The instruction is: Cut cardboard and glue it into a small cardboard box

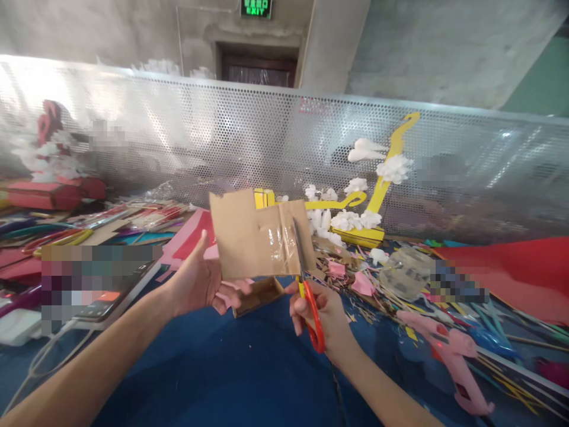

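A piece of brown cardboard (242,237) is raised above the blue table, with shiny clear tape across its right part. My left hand (198,281) is at its lower left corner, thumb up and clear of the face, fingers spread below the bottom edge; whether they touch it is unclear. My right hand (322,314) grips red-handled scissors (316,323), whose visible blade lies upward across the cardboard's right part. Under the cardboard, a small open cardboard box (260,296) stands on the table.
A pink glue gun (448,350) lies at right, near paper scraps (338,270). Behind stands a yellow model with white tufts (377,196) before a perforated metal screen (275,142). At left are a device with a cable (120,290) and a red model (48,193).
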{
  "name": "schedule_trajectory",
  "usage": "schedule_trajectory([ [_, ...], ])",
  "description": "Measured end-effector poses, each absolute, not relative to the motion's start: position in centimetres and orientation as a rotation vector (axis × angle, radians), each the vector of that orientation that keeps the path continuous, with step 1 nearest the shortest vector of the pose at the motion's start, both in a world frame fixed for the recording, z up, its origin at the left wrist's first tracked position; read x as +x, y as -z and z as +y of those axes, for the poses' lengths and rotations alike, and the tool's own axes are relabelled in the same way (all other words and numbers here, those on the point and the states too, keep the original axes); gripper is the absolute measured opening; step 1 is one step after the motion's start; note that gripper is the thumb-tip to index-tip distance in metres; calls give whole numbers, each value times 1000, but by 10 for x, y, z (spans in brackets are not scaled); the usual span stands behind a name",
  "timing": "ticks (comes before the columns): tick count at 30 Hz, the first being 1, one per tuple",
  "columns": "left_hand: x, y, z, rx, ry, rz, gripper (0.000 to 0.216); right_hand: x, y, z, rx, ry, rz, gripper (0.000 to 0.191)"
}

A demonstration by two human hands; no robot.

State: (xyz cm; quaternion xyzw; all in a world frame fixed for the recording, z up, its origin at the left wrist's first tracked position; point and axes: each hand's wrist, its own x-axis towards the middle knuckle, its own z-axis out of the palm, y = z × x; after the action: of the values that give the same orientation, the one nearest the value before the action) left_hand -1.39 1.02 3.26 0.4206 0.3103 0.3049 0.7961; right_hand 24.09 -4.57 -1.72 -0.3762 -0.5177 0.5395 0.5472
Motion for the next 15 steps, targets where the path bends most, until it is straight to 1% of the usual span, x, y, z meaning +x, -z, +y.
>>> schedule_trajectory([
  [2, -18, -33, 14, 863, -501, 693, 59, 245, 14, -46, -887, -1265, -1290, 56],
  [5, -21, -36, 14, 772, -454, 678, 43, 249, 7, -49, -910, -1296, -1340, 56],
  [9, -22, -40, 10, 697, -485, 578, 45, 253, 2, -55, -964, -1161, -1433, 56],
  [11, -21, -41, 9, 662, -524, 546, 45, 257, 3, -56, -998, -1065, -1513, 52],
  [13, -22, -42, 6, 637, -559, 546, 41, 262, 5, -54, -1041, -932, -1594, 45],
  [15, -24, -45, 2, 647, -607, 587, 38, 268, 5, -50, -1053, -714, -1704, 40],
])
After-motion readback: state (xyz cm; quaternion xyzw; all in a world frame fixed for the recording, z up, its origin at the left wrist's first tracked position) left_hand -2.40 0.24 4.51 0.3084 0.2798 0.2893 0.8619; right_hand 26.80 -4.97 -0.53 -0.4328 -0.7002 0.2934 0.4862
